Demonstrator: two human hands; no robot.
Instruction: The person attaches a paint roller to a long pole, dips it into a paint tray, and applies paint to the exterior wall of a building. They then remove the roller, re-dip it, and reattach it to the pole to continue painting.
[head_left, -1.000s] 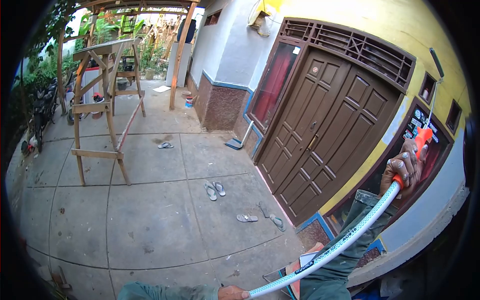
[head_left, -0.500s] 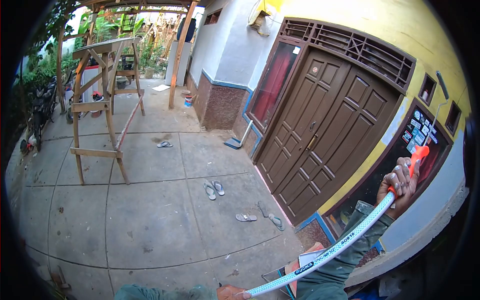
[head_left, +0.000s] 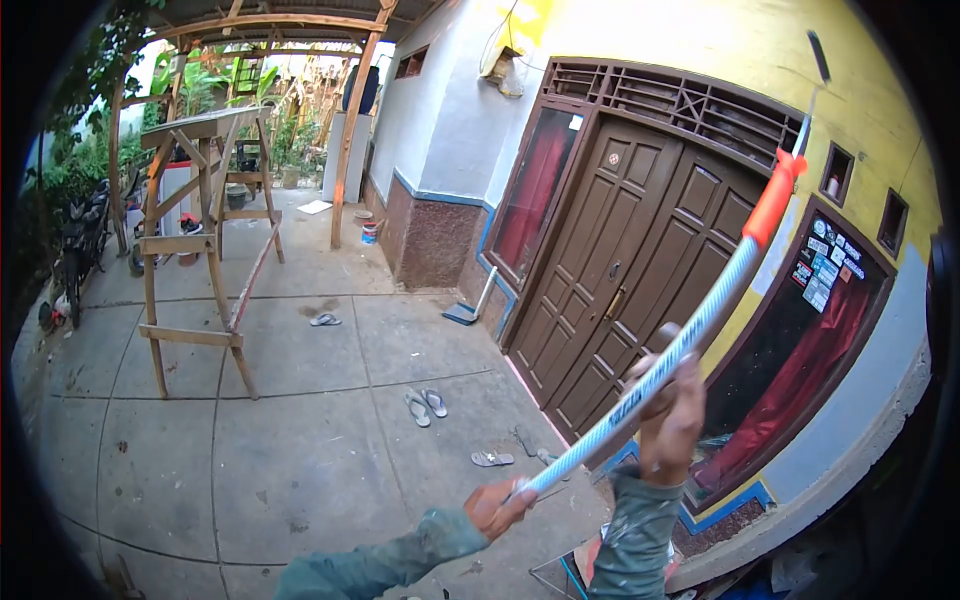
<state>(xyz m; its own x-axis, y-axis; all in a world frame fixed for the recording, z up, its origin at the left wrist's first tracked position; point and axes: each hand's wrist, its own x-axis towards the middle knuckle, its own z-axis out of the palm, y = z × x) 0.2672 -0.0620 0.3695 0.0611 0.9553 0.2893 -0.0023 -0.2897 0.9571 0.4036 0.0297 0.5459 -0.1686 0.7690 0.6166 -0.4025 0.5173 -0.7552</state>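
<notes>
Holding 1 roller pole [head_left: 712, 308] in 2 hands [head_left: 496, 508], doors [head_left: 600, 240] behind, sandals [head_left: 417, 409] below

Head cam looks fwd & down, wide-angle, near L hand [head_left: 497, 508] & R hand [head_left: 672, 408], double door [head_left: 625, 260] farther off.

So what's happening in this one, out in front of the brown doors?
A person is holding up a paint roller on a white pole, fixed to its orange handle. The left hand grips the pole's lower end; the right hand, blurred, is farther up. The roller is raised in front of the yellow wall, right of the doors; whether it touches is unclear.
</notes>
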